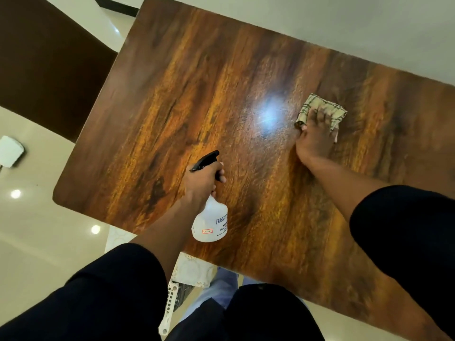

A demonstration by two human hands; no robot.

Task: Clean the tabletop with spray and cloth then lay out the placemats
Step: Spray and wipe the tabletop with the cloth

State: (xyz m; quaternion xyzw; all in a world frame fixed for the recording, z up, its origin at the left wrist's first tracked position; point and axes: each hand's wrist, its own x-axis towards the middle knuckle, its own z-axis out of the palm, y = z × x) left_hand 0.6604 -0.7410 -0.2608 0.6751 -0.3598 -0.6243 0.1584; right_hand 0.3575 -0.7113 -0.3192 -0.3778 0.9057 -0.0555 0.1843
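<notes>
The left hand (203, 179) is being held above the desk (172, 94) near its front edge, its grip curled round the neck of a white spray bottle (210, 221) with a black trigger. Further out, a folded, checked beige cloth (322, 109) is being pressed flat onto the glossy wood by the spread fingers of the right hand (314, 139).

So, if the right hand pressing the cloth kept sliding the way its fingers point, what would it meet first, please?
The right hand lies on the beige checked cloth, fingers pointing toward the far edge of the glossy brown wooden tabletop. The way looks free: only bare wood up to that edge, as far as this view shows.
</notes>
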